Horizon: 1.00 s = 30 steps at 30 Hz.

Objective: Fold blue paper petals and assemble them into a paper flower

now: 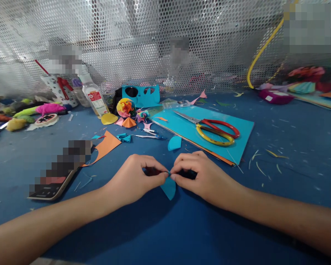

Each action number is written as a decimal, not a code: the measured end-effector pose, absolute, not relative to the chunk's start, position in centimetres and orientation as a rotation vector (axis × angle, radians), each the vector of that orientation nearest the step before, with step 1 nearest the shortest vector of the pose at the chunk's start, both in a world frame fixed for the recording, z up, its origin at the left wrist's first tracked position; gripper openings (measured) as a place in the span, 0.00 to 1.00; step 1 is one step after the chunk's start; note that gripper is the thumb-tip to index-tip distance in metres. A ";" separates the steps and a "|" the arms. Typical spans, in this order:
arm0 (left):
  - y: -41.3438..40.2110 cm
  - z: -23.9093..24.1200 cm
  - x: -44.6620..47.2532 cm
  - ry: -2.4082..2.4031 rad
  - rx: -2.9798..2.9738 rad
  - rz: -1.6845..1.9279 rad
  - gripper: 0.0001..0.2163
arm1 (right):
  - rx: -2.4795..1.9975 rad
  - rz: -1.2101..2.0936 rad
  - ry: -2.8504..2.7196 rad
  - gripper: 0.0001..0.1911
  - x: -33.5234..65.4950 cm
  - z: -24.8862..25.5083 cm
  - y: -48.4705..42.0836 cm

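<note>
A small folded piece of blue paper (168,187) hangs just above the blue table (165,228), pinched at its top edge from both sides. My left hand (136,177) grips it with thumb and forefinger pressed together. My right hand (198,173) does the same from the right, fingertips almost touching the left ones. A second blue half-circle of paper (174,142) lies just beyond my hands.
Scissors (213,129) with red and yellow handles lie on blue card sheets (238,141). An orange paper scrap (105,146) and a phone (59,173) are at left. Further back stand a glue bottle (95,98), coloured paper cones (129,122) and a mesh screen (154,40). Paper slivers litter the table.
</note>
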<state>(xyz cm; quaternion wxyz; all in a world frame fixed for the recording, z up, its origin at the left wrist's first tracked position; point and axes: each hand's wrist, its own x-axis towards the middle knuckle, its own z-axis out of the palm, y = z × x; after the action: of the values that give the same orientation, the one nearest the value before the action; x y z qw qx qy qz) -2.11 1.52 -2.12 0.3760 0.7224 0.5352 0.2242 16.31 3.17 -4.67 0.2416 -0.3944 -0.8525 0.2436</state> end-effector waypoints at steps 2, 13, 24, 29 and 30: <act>1.5 -1.9 -2.1 1.366 1.889 0.565 0.07 | -1.071 0.664 -2.327 0.03 16.4 -4.8 3.2; 1.5 -1.9 -2.1 1.399 1.898 0.573 0.08 | -1.018 0.638 -2.330 0.03 16.4 -4.8 3.2; 1.7 -2.3 -2.1 1.392 1.860 0.577 0.06 | -1.009 0.677 -2.330 0.04 16.6 -4.7 3.0; 1.7 -2.5 -2.0 1.397 1.918 0.578 0.06 | -1.001 0.693 -2.362 0.06 16.6 -4.8 3.1; 1.6 -2.5 -2.0 1.395 1.946 0.581 0.06 | -1.003 0.689 -2.362 0.06 16.6 -4.8 3.1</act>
<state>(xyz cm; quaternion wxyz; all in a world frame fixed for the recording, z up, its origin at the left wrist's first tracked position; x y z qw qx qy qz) -1.99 1.62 -2.48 0.3327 0.7448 0.5339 0.2223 16.57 3.12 -4.79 0.2400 -0.3664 -0.8630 0.2519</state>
